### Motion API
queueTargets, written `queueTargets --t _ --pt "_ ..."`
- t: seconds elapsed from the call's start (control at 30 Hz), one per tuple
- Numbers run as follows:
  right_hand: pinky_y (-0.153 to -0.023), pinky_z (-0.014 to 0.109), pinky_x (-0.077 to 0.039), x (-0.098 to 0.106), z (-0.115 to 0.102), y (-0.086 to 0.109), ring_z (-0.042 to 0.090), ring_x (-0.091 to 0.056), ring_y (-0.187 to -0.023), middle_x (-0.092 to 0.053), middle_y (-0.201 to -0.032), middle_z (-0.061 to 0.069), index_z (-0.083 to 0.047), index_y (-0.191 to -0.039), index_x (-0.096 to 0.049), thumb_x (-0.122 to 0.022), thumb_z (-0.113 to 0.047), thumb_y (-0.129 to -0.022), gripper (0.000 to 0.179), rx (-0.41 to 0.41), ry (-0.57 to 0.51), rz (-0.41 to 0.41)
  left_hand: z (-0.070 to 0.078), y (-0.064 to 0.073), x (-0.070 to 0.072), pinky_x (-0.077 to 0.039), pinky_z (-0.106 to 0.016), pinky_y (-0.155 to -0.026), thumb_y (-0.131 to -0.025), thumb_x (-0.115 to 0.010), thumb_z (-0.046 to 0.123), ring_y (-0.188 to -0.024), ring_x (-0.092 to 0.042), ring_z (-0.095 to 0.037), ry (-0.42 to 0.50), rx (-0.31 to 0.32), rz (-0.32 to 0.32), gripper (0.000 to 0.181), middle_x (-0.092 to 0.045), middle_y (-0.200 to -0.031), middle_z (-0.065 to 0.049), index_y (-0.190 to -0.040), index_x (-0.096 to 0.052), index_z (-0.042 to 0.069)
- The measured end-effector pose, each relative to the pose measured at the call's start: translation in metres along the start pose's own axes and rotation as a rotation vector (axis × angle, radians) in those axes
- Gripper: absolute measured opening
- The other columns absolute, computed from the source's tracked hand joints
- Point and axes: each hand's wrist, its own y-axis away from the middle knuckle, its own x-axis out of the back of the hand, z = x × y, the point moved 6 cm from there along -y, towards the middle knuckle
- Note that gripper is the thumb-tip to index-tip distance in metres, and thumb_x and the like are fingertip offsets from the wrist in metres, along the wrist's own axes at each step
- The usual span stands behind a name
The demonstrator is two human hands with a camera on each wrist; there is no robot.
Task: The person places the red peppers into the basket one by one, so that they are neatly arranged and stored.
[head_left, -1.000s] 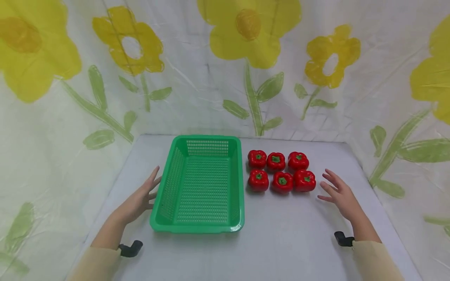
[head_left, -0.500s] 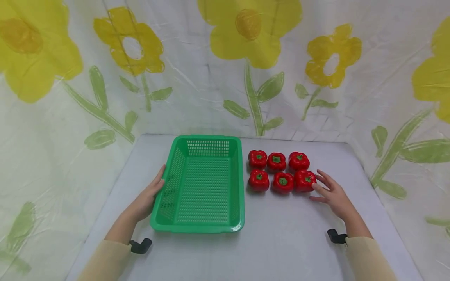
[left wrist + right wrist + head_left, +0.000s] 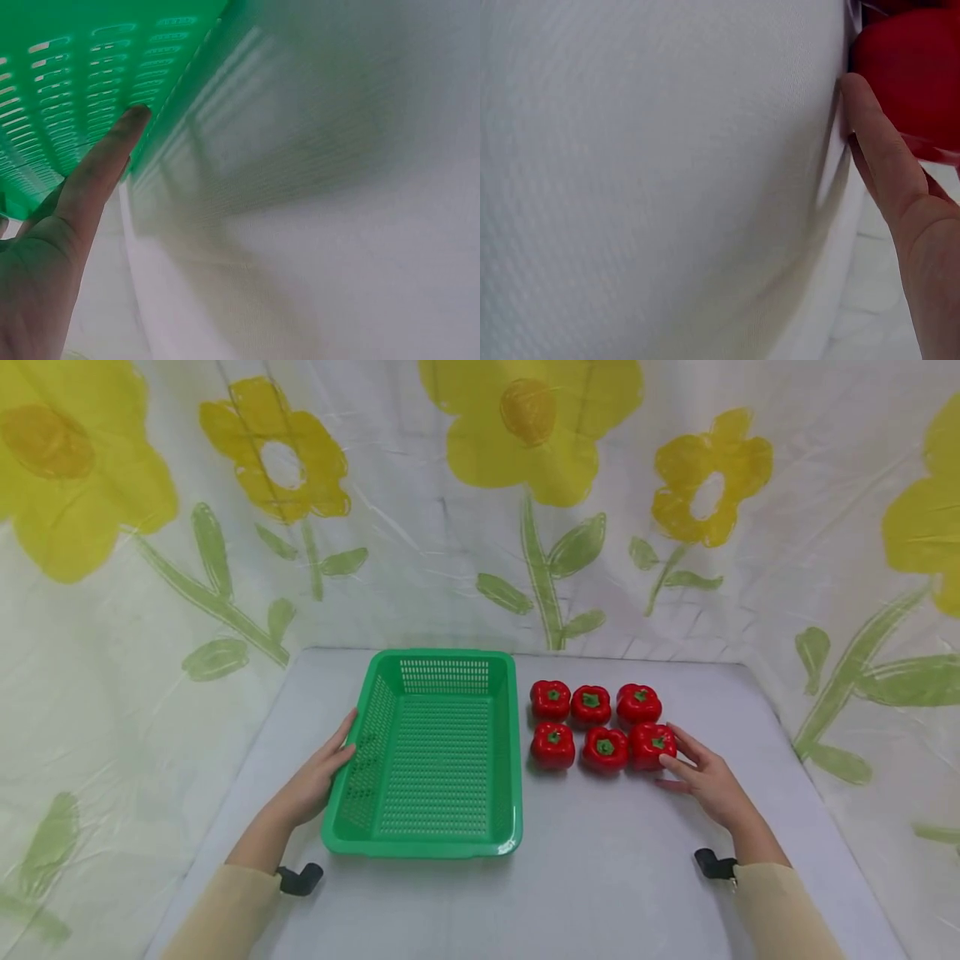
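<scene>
A green plastic basket (image 3: 435, 847) with slotted walls lies on the table, with nothing in it. My left hand (image 3: 309, 785) rests against its left outer wall, fingers fairly straight; the left wrist view shows one fingertip (image 3: 136, 114) on the slotted side. Several glossy red bell peppers with green stems stand in two rows right of the basket. My right hand (image 3: 708, 781) is at the front-right bell pepper (image 3: 651, 747), its fingers spread along the pepper's right side and touching it. In the right wrist view a straight finger (image 3: 885, 150) lies beside that red pepper; its far side is hidden.
Next to it in the front row sit two more bell peppers, the middle one (image 3: 604, 750) and the left one (image 3: 552, 746). The back row stands close behind. A white cloth (image 3: 585, 877) covers the table; a flower-printed curtain (image 3: 420, 527) surrounds it.
My left hand has moved right to meet the basket's wall. The right hand has come left, from beside the front-right bell pepper to touching it. Basket and peppers stay in place.
</scene>
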Motion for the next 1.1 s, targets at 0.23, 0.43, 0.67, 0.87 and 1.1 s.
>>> queueTargets --t 0.23,0.43,0.67,0.87,1.1 --pt "-0.092 0.04 -0.057 0.001 -0.004 0.003 0.047 -0.025 -0.149 -0.014 -0.168 0.018 -0.022 -0.164 -0.016 -0.067 -0.043 -0.097 0.087 0.007 0.056 0.02 0.0 -0.003 0.0 -0.018 -0.064 -0.117 -0.11 -0.029 0.043 -0.155 0.007 -0.038 0.015 -0.011 -0.018 0.057 0.011 -0.17 0.004 -0.159 0.0 0.05" --pt "-0.092 0.035 -0.058 0.008 -0.003 0.008 0.046 -0.027 -0.148 -0.017 -0.167 0.018 -0.023 -0.163 -0.018 -0.065 -0.047 -0.096 0.086 -0.001 0.106 0.042 -0.001 -0.002 0.0 -0.02 -0.063 -0.117 -0.11 -0.029 0.043 -0.155 0.005 -0.04 0.023 -0.013 -0.027 0.057 0.011 -0.17 0.003 -0.159 0.0 0.05" --pt "-0.091 0.03 -0.058 0.018 -0.007 0.016 0.045 -0.032 -0.146 -0.021 -0.166 0.019 -0.026 -0.163 -0.019 -0.062 -0.048 -0.098 0.081 0.038 0.134 0.068 0.0 0.0 -0.001 -0.027 -0.062 -0.115 -0.11 -0.03 0.042 -0.154 -0.002 -0.046 0.038 0.001 -0.026 0.058 0.012 -0.17 0.0 -0.159 0.001 0.049" --pt "-0.092 0.034 -0.058 0.02 -0.018 0.02 0.046 -0.034 -0.145 -0.022 -0.166 0.019 -0.025 -0.163 -0.02 -0.063 -0.045 -0.098 0.08 0.07 0.127 0.095 0.0 0.001 0.0 -0.029 -0.063 -0.114 -0.11 -0.03 0.042 -0.153 -0.005 -0.048 0.043 0.012 -0.015 0.059 0.014 -0.17 -0.003 -0.159 0.003 0.049" --pt "-0.091 0.037 -0.058 0.022 -0.033 0.026 0.047 -0.038 -0.143 -0.023 -0.166 0.019 -0.029 -0.163 -0.018 -0.064 -0.048 -0.097 0.083 0.055 0.124 0.157 0.0 0.003 0.001 -0.035 -0.06 -0.113 -0.111 -0.03 0.042 -0.152 -0.013 -0.048 0.067 0.019 -0.027 0.058 0.013 -0.17 -0.004 -0.159 0.001 0.049"
